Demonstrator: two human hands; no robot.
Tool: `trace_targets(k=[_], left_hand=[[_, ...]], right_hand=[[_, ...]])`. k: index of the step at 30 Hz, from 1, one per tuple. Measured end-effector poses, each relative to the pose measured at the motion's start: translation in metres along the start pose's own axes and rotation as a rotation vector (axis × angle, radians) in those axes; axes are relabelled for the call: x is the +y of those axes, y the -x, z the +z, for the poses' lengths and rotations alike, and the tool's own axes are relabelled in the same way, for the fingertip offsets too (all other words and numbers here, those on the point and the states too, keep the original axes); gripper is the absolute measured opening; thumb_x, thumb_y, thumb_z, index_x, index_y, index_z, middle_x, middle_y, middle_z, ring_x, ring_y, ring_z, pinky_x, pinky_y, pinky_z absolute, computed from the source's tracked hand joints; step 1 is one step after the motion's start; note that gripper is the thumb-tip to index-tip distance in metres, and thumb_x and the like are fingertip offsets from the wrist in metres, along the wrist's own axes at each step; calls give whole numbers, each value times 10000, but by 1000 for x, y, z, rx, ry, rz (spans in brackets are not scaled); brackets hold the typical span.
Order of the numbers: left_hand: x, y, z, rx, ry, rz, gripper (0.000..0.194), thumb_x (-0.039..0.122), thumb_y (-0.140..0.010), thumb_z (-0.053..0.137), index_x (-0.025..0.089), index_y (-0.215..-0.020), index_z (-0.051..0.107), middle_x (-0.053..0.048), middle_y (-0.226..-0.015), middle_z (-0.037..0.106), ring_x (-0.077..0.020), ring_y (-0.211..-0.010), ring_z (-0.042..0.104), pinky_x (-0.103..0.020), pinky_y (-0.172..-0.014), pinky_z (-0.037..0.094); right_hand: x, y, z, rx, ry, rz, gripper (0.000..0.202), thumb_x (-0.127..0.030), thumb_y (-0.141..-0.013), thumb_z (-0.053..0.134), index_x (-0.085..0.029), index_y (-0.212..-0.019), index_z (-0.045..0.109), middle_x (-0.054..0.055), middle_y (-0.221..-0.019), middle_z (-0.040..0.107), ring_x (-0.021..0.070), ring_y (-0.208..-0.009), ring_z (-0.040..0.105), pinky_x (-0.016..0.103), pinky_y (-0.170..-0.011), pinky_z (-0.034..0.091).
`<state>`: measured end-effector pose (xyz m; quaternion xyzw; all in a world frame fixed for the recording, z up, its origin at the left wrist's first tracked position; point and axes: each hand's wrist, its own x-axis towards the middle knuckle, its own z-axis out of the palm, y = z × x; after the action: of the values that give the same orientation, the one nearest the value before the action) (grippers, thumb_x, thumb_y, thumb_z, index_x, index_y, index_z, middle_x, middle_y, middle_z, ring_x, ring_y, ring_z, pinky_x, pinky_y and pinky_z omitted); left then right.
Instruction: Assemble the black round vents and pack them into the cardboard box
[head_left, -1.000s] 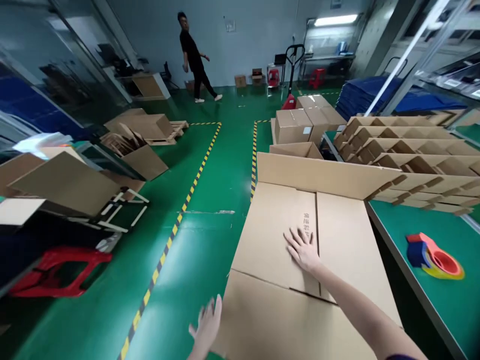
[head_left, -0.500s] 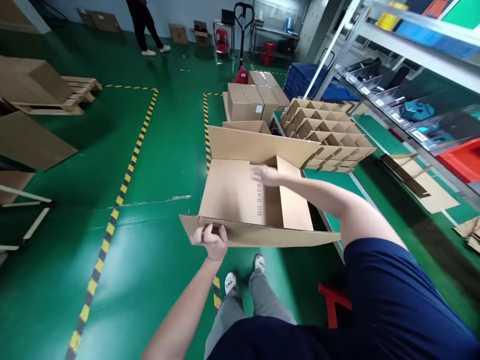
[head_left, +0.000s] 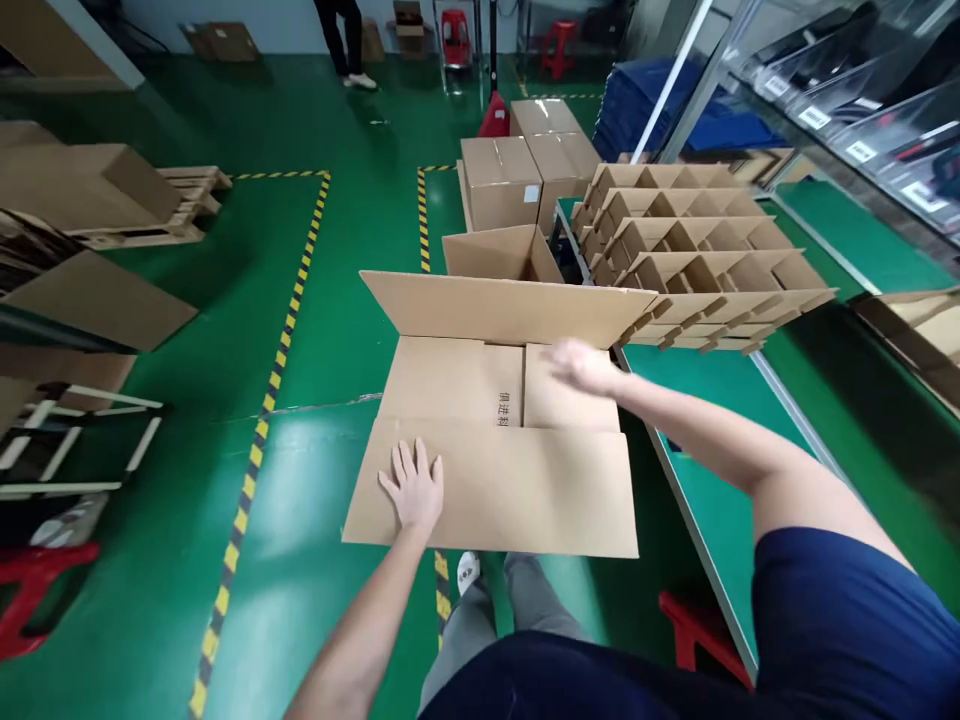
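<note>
A large cardboard box (head_left: pixel 442 375) is in front of me, with two short flaps folded inward and dark print on the cardboard between them. Its near long flap (head_left: pixel 517 490) lies folded toward the opening, and its far long flap (head_left: pixel 517 308) stands up, tilted. My left hand (head_left: pixel 416 490) rests flat on the near flap's left part, fingers spread. My right hand (head_left: pixel 581 366) is over the right short flap, close to the far flap; it is blurred by motion and its fingers cannot be made out.
Cardboard dividers (head_left: pixel 712 240) stand on a green-topped table (head_left: pixel 720 500) at the right. Closed cartons (head_left: pixel 499 185) and an open carton (head_left: pixel 487 255) are behind the box. A red stool (head_left: pixel 701 635) is at lower right. A person (head_left: pixel 341 30) stands far back.
The near flap has swung from upright to flatter. My left hand has opened from its grip on that flap's edge and lies on it. My right hand has moved right, and the right short flap lies flatter.
</note>
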<state>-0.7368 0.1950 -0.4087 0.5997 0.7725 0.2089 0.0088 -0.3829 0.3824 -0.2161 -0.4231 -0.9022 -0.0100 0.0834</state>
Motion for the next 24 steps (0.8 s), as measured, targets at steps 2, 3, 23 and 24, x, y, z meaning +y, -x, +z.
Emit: trace_targets(k=[2,3,23,24], left_hand=[[7,-10,2,-49,-59,-16,592,414,-1073,330,93,-1540,499,-260,-1635,386,-379,-1558,314,-675,-1254,119],[9,-11,2,-59,-65,-23,595,416,-1068,352,89,-1543,498,-260,-1640,377,-375,-1564,303,-664,-1260,117],[121,-98,-4,-324,-61,89,628,364,-1055,476,20,-1574,395,-235,-1676,317,-350,-1600,221,-570,-1296,181],[135,-105,9,-362,-62,112,650,411,-1045,514,34,-1567,422,-217,-1670,340,-328,-1591,261,-512,-1296,222]], right_hand=[[46,-38,-37,203,18,179,564,-408,-1108,433,-52,-1543,480,194,-1651,370,325,-1562,276,539,-1294,172],[62,-51,-48,258,20,275,568,-405,-1133,362,-25,-1544,459,207,-1651,359,330,-1573,243,537,-1281,178],[-51,156,130,44,-243,325,654,-461,-1101,324,-64,-1617,388,194,-1622,412,337,-1546,342,568,-1329,73],[-46,173,132,59,-227,352,673,-473,-1097,334,-81,-1644,337,194,-1641,378,339,-1558,315,570,-1330,38]])
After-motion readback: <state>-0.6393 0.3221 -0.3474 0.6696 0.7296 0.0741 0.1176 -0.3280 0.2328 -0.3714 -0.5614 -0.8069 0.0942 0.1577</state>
